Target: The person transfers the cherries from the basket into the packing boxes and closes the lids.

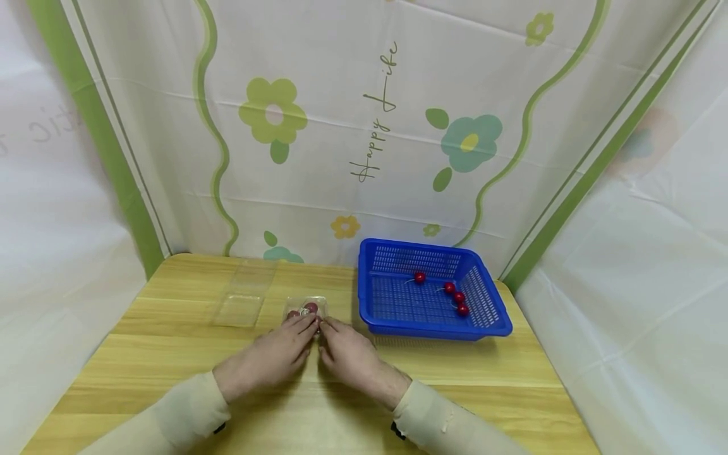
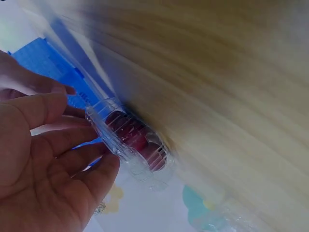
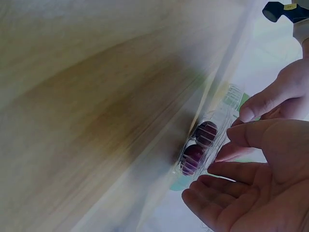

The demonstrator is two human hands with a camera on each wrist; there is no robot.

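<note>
A small clear plastic box [image 1: 320,302] sits on the table in front of both hands, with several dark red cherries [image 2: 129,133] inside it. Its lid lies over the fruit. My left hand [image 1: 273,355] touches the lid's near part with extended fingertips. From the other side my right hand [image 1: 354,357] rests its fingertips at the box's near right corner. In the right wrist view, cherries [image 3: 194,157] show through the ribbed side wall beside the fingers. Part of the box is hidden under the fingers in the head view.
A blue basket [image 1: 435,330] with several red cherries [image 1: 458,297] stands to the right. Left of the small box lies another clear plastic box [image 1: 239,309], opened flat. The wooden table [image 1: 170,341] meets a printed curtain [image 1: 318,177] at the back.
</note>
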